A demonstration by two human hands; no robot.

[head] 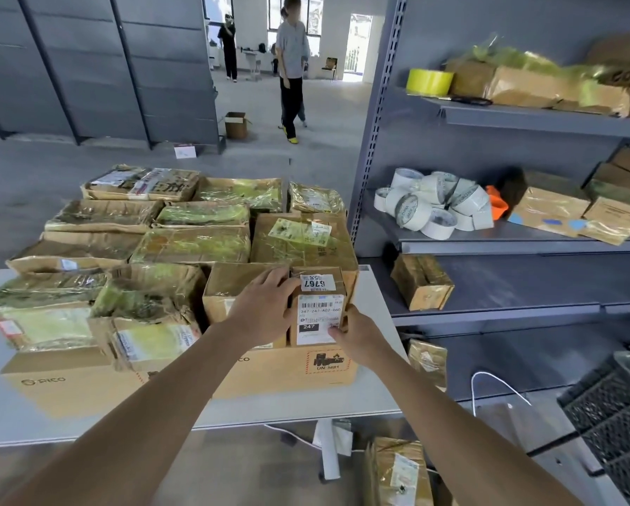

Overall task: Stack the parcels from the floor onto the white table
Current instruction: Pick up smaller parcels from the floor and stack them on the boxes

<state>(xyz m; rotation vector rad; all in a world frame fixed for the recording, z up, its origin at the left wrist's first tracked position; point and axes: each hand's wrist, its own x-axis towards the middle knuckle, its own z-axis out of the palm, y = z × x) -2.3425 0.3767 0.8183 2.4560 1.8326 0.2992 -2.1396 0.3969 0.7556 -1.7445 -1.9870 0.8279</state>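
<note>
A small brown parcel [319, 304] with white labels, one reading 6767, stands on a flat brown carton [280, 370] at the near right of the white table [299, 407]. My left hand [266, 308] grips the parcel's left side, fingers curled over its top edge. My right hand [357, 332] holds its lower right corner, thumb on the front label. Several taped brown parcels [193, 246] cover the table behind and to the left. One more taped parcel [397, 472] stands on the floor under the table's right end.
A grey metal shelf unit [488, 242] stands close on the right, holding tape rolls [430, 206] and parcels. A black mesh basket [612, 414] sits at the lower right. A person [291, 67] stands in the aisle beyond, near an open carton [235, 124].
</note>
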